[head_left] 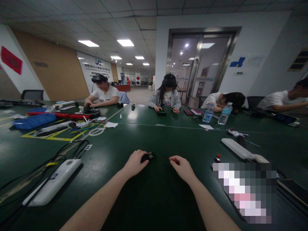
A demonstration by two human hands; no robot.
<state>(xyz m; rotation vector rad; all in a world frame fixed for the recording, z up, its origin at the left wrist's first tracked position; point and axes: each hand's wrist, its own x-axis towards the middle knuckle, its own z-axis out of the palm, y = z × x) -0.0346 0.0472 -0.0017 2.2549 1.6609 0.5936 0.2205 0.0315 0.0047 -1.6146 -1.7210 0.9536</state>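
My left hand (136,163) rests low over the green table with its fingers wrapped round a small black object (148,156). The black object has a lighter patch near its far end; its exact kind is too small to tell. To the right of it, a short gap away, my right hand (182,167) hovers at or just above the tabletop. Its fingers are curled in and the thumb side faces left. Whatever may lie between those fingertips is hidden.
A white numbered power bank (56,183) with black cables lies at left, near a blue tray (35,121). At right are a pixelated flat device (243,192), a white bar (237,148) and two water bottles (208,113). Several people sit around the table (154,138).
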